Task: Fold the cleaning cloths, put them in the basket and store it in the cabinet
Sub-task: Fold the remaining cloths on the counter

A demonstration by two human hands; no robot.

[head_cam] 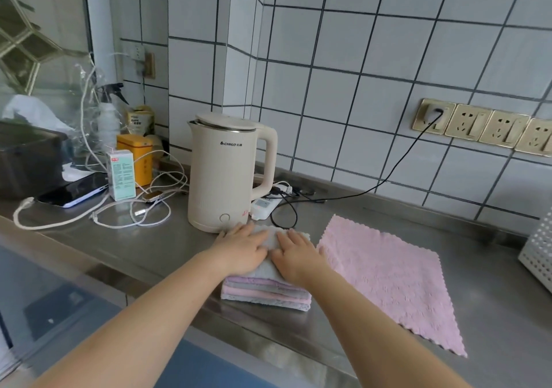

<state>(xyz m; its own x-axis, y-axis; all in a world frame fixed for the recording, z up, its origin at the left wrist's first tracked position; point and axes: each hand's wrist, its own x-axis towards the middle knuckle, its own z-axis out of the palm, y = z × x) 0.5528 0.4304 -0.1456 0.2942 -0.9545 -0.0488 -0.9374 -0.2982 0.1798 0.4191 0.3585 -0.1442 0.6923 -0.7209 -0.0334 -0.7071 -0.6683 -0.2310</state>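
Here, both flat hands, left (243, 251) and right (297, 256), atop folded stack (265, 293), long axis away from counter edge.

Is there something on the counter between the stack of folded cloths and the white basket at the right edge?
Yes. The unfolded pink cloth lies flat on the counter between the folded stack, under both hands, and the white perforated basket. It is flat, so lifting the stack over it should be easy.
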